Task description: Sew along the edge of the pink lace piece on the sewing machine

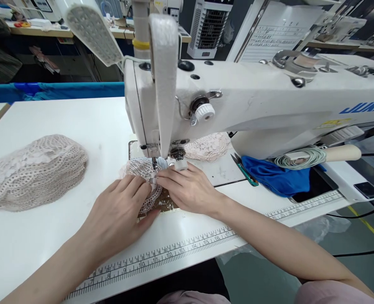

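Note:
A pale lace piece (140, 167) lies on the sewing machine's bed, beneath the needle and presser foot (154, 164). My left hand (120, 209) has its fingers curled on the lace from the left, thumb stretched along the near side. From the right, my right hand (189, 190) grips the lace edge close to the presser foot, fingers bent and pressed together. Its fingertips are partly hidden by the machine head. Behind the needle, more lace (208, 146) rests on the bed under the arm of the white sewing machine (237, 90).
A stack of lace pieces (37, 173) sits on the table at left. Right of the bed are thread snips (244, 169), blue cloth (275, 175), a dark phone (315, 185) and a coiled cord (301, 158). A printed ruler (170, 252) follows the table's front edge. A lamp (91, 31) overhangs.

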